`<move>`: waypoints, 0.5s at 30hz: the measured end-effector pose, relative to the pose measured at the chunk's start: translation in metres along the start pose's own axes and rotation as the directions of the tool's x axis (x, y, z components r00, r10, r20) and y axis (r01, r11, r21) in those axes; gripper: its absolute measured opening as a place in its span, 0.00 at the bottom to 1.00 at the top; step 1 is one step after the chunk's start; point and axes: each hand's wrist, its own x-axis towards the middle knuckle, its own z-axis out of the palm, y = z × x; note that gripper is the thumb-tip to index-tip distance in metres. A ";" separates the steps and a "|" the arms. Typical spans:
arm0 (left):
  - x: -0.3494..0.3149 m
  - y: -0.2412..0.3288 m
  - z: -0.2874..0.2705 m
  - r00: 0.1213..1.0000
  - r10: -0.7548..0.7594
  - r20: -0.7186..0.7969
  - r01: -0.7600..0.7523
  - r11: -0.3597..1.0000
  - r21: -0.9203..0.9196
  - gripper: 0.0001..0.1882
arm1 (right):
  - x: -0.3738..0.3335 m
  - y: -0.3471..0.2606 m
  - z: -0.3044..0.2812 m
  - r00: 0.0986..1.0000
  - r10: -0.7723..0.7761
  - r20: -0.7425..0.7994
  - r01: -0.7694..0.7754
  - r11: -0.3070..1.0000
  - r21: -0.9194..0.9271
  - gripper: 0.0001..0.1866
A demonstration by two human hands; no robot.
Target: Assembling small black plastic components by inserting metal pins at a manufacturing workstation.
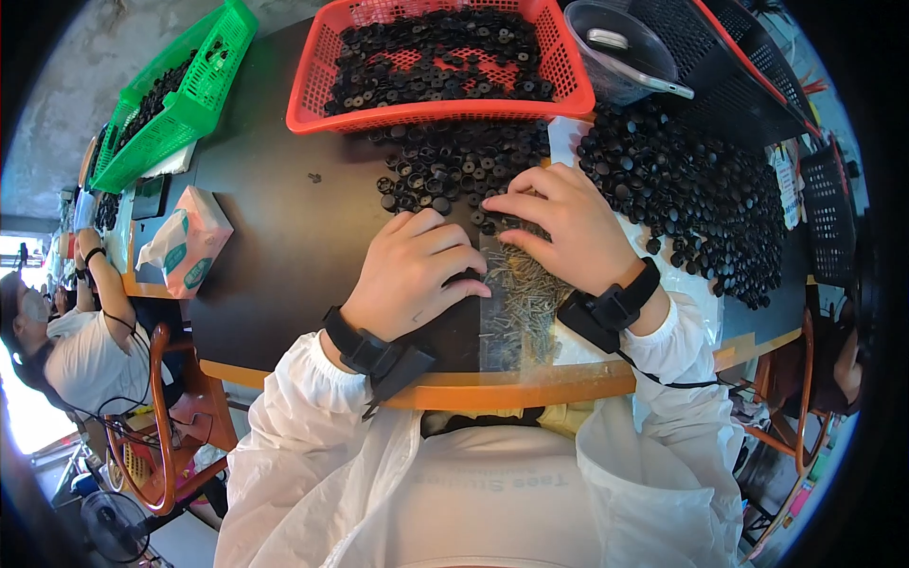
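Observation:
My left hand is over the dark table, its fingers curled and the thumb near the index finger. A dark patch shows between them, but I cannot make out whether it is a held part or the tabletop. My right hand reaches over from the right, thumb and index finger apart at the edge of the loose black round parts. Just below the right hand lies a heap of thin metal screws on clear plastic. To its right spreads a large pile of black domed caps.
A red basket of black ringed parts stands at the back. Beside it are a clear tub with a phone on it and black baskets. A tissue pack and green basket lie left, near another seated person.

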 end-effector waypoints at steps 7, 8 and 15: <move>-0.003 -0.001 0.010 1.000 -0.007 -0.019 0.006 0.998 -0.061 0.10 | 0.002 0.001 0.008 0.996 0.064 -0.067 -0.066 0.998 -0.024 0.15; -0.002 0.000 0.009 1.000 -0.007 -0.021 0.005 0.998 -0.059 0.10 | 0.004 0.002 0.008 0.996 0.062 -0.068 -0.064 0.998 -0.025 0.15; 0.003 0.005 0.010 0.989 -0.048 -0.139 0.041 0.998 -0.053 0.09 | 0.000 0.008 0.012 0.988 -0.045 -0.146 0.038 0.998 -0.050 0.13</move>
